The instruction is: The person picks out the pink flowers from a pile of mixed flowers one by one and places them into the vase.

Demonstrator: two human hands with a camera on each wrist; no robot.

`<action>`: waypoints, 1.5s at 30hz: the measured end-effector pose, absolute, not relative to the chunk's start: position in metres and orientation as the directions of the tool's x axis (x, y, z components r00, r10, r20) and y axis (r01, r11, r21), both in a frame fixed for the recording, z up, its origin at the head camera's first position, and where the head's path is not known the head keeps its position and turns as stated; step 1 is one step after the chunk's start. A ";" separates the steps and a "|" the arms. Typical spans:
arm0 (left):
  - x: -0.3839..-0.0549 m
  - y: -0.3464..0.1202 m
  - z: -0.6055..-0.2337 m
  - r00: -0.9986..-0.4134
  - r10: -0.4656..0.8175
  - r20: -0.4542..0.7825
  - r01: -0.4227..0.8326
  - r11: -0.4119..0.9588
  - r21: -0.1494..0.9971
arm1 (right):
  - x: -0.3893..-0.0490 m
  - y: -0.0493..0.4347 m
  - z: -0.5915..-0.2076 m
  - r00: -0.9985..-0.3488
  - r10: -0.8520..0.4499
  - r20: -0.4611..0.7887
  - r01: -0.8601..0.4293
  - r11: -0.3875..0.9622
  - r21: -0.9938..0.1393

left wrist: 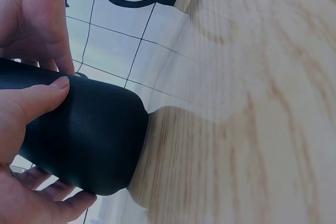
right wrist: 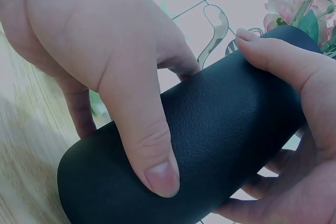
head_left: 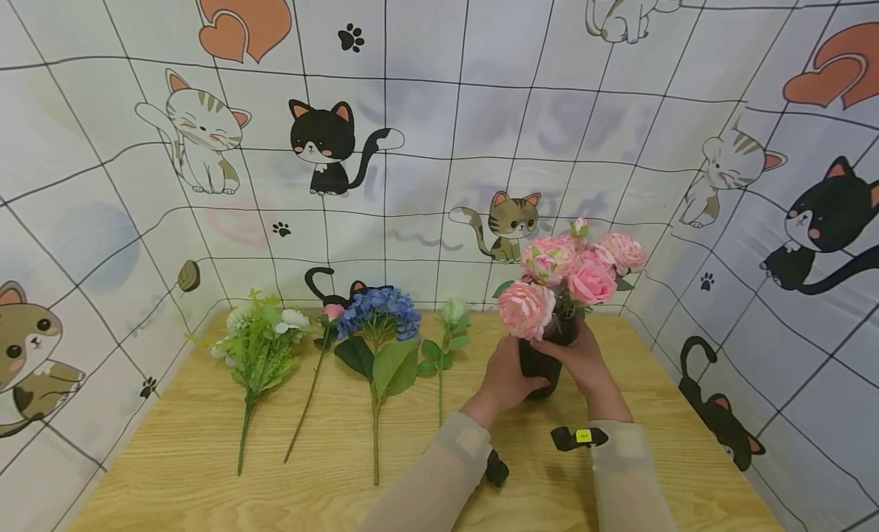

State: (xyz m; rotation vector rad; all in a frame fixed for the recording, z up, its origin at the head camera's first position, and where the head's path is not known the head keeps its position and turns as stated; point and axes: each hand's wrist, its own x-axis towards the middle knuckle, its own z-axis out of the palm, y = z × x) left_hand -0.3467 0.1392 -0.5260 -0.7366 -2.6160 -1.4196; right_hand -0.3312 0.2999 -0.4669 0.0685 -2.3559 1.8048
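Observation:
Both hands grip a black vase with a textured surface and rounded base, which holds pink roses and peonies with a few green leaves. The left hand wraps the lower part, its thumb laid across the front. Higher up, near the rim, the right hand grips the other side, thumb across the vase. In the left wrist view the vase base is right at the wooden table. Fingers of both hands are partly hidden behind the vase.
Left of the vase, on the wooden table, lie a white-and-green bunch, a pink bud stem, a blue hydrangea and a pale green-white flower stem. A cat-print cloth surrounds the table's back and sides.

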 end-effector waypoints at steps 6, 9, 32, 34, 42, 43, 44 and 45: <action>-0.347 0.138 -0.527 -0.883 0.372 0.285 0.443 0.460 0.770 | -0.331 0.301 -0.467 -0.986 0.063 0.157 -0.134 0.269 -0.954; -0.347 0.138 -0.526 -0.883 0.376 0.282 0.444 0.468 0.764 | -0.331 0.301 -0.467 -0.986 0.061 0.158 -0.136 0.273 -0.952; -0.351 0.127 -0.519 -0.888 0.371 0.272 0.438 0.505 0.743 | -0.334 0.305 -0.468 -0.986 0.064 0.157 -0.132 0.294 -0.947; -0.351 0.126 -0.520 -0.891 0.377 0.255 0.432 0.526 0.732 | -0.333 0.305 -0.466 -0.986 0.062 0.155 -0.131 0.293 -0.947; -0.346 0.118 -0.526 -0.874 0.433 0.219 0.461 0.600 0.654 | -0.332 0.304 -0.467 -0.988 0.057 0.146 -0.122 0.304 -0.945; -0.345 0.116 -0.525 -0.866 0.447 0.223 0.476 0.604 0.639 | -0.332 0.304 -0.467 -0.988 0.055 0.147 -0.124 0.300 -0.946; -0.343 0.115 -0.524 -0.857 0.462 0.230 0.493 0.603 0.627 | -0.332 0.304 -0.467 -0.988 0.055 0.146 -0.124 0.296 -0.947; -0.340 0.113 -0.522 -0.847 0.476 0.236 0.510 0.603 0.613 | -0.332 0.303 -0.467 -0.988 0.054 0.146 -0.124 0.295 -0.948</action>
